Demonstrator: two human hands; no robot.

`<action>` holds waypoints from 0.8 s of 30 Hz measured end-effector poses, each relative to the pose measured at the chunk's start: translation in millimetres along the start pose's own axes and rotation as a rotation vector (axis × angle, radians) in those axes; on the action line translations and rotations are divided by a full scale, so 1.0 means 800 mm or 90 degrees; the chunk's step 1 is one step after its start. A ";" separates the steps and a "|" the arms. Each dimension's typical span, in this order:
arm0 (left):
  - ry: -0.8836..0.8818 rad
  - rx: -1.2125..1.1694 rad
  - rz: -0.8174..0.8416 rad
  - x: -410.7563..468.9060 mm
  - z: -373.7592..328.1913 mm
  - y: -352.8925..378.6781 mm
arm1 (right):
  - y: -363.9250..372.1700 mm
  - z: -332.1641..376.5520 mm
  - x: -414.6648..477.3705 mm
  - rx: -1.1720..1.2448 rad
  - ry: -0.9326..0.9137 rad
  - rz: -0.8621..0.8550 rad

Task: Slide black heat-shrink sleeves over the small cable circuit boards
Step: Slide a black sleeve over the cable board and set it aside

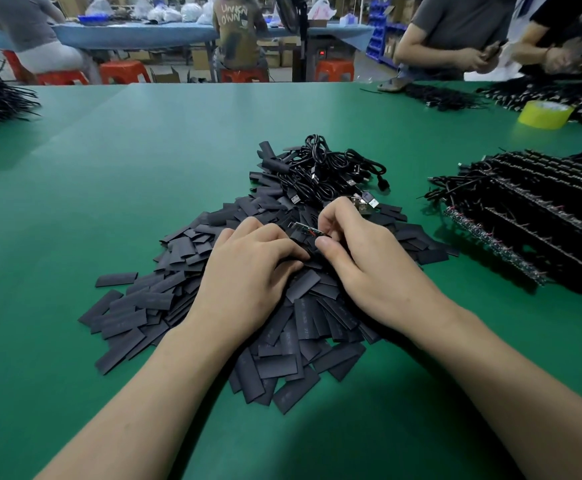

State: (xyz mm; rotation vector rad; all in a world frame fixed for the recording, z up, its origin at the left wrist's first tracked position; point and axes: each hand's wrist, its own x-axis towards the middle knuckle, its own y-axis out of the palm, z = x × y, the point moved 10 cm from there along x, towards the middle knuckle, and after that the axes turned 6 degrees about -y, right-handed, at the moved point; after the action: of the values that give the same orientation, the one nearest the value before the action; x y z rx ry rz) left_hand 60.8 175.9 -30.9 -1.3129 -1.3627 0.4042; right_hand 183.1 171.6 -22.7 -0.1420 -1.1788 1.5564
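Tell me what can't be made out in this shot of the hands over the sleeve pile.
Head view:
- Left hand: its curled fingers hide whether it grips a sleeve.
- Circuit board: the right hand pinching it covers most of it, so sleeve progress is unclear.
- Sleeve pile: printed text too blurred to read.
- Cable stack: cut off by the right edge.
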 end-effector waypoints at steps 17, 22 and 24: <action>-0.091 -0.346 -0.083 -0.004 0.016 -0.024 | -0.005 -0.014 -0.003 0.192 0.088 -0.069; 0.001 -0.207 -0.144 -0.009 -0.002 -0.039 | -0.003 -0.028 -0.005 0.210 0.130 -0.076; 0.002 -0.206 -0.171 -0.011 -0.001 -0.044 | 0.000 -0.023 -0.004 0.216 0.114 -0.048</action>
State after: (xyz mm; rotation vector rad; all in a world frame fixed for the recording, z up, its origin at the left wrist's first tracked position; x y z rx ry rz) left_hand 43.3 157.2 -5.6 -1.3615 -1.6250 -0.0030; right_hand 195.8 180.2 -33.2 -0.0115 -0.7611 1.6173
